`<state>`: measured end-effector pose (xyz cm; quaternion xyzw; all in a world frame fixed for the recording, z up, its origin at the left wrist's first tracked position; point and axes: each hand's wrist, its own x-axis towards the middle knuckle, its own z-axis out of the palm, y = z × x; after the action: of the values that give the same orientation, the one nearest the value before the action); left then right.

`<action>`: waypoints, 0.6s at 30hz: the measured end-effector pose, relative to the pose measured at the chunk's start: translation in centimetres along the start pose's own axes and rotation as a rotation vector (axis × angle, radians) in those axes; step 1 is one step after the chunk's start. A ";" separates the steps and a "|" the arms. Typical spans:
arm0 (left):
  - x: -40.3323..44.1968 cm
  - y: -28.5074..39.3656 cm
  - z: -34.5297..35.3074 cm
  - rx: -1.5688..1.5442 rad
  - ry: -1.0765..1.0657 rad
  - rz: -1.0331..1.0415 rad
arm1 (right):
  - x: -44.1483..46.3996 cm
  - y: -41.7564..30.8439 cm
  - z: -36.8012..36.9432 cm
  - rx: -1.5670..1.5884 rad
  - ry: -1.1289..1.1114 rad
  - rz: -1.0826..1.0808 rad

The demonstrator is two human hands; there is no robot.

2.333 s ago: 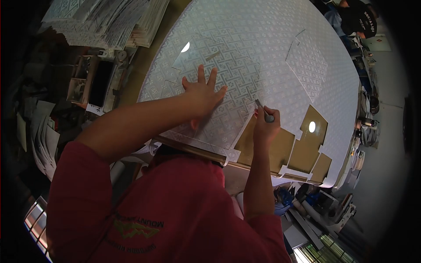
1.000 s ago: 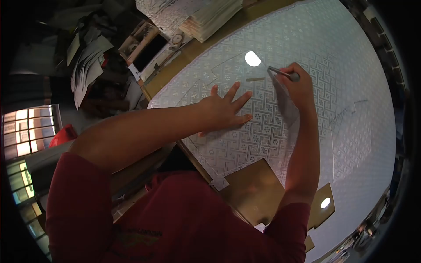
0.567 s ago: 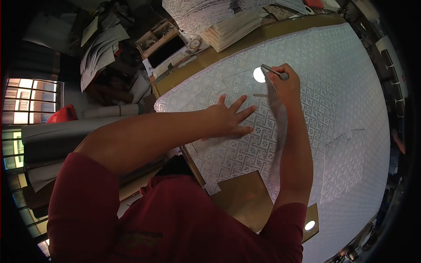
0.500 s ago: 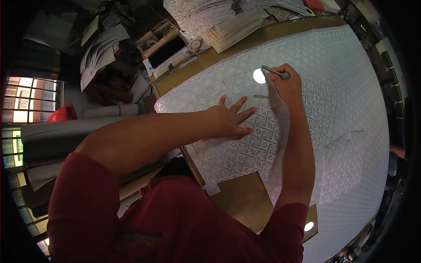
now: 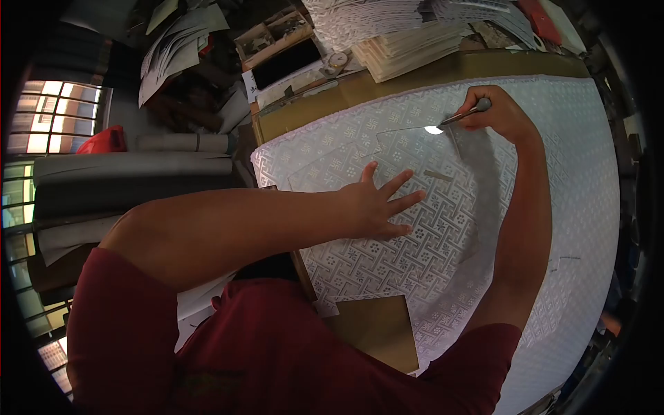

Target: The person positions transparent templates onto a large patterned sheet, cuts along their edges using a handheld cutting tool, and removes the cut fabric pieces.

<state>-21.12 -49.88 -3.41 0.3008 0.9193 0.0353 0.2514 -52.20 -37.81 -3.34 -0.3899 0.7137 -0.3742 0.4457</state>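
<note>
My left hand (image 5: 377, 209) lies with its fingers spread on a clear sheet over white patterned fabric (image 5: 553, 304). A small pale strip (image 5: 437, 175) is just beyond those fingertips. My right hand (image 5: 501, 112) is closed around a slim silver pen-like tool (image 5: 465, 113), whose tip points down and left at the fabric near the sheet's far corner. Just left of the tip, a thin dark line (image 5: 404, 129) runs across the cloth. Glare beside the tip hides exactly what it touches.
Stacked pale sheets (image 5: 408, 52) stand along the table's far brown edge (image 5: 346, 91). A dark flat object (image 5: 287, 63), a partitioned box (image 5: 273, 34) and a tape roll (image 5: 337, 61) are nearby. Fabric rolls (image 5: 131, 166) lie at left. A brown surface (image 5: 373, 332) shows close to my body.
My view has shifted, moving the scene rightward. My right wrist has turned, so the tool now tilts the other way, its back end up and right. My left hand stays spread on the sheet.
</note>
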 end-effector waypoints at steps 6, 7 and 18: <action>0.1 0.2 0.2 -0.060 0.021 -0.018 | 4.1 -2.5 7.3 -0.046 -0.191 -0.215; 0.2 0.3 0.4 -0.054 0.025 -0.016 | 4.2 -3.2 8.6 -0.026 -0.206 -0.216; 1.3 0.4 2.3 -0.233 0.046 -0.197 | -4.2 -0.7 16.3 0.300 0.574 -0.222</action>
<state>-20.73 -49.03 -5.86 0.1772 0.9395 0.1238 0.2656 -35.70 -37.35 -6.51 -0.2740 0.7003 -0.6157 0.2356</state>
